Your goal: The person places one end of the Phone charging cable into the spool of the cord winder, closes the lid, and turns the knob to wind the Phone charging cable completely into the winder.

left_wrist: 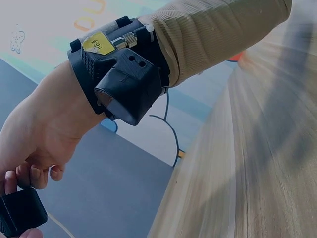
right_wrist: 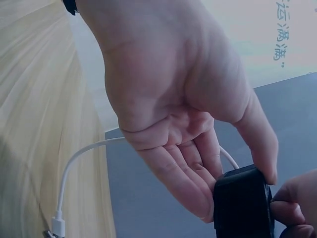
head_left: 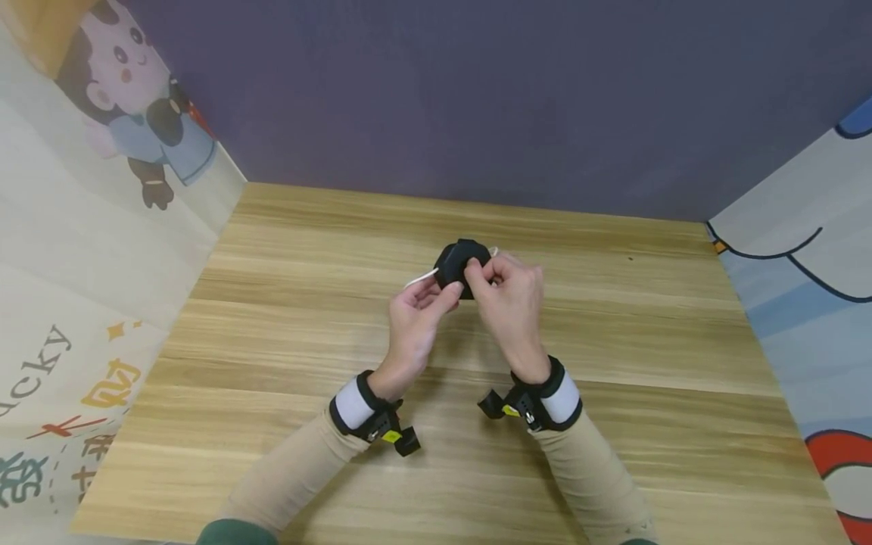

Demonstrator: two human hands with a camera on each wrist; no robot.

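Note:
A black rounded case [head_left: 451, 263], thick at its edge, is held up above the table between both hands. A white cable [head_left: 422, 278] comes out at its left side, and a bit more white shows at its right. My left hand [head_left: 417, 310] grips the case from the left, thumb on the near face and fingers behind. The right hand [head_left: 512, 299] pinches the case's right part with thumb and curled index finger. In the right wrist view, the left hand [right_wrist: 173, 84] spans the case [right_wrist: 242, 203], and the cable's white plug [right_wrist: 58, 227] hangs down beside the table.
Beneath the hands lies a wood-grain table [head_left: 306, 325]. A dark purple-blue panel [head_left: 477, 98] stands behind it. Printed cartoon sheets, a left one [head_left: 88, 250] and a right one [head_left: 797, 303], line the sides. Each wrist wears a black strap with a small camera [head_left: 407, 441].

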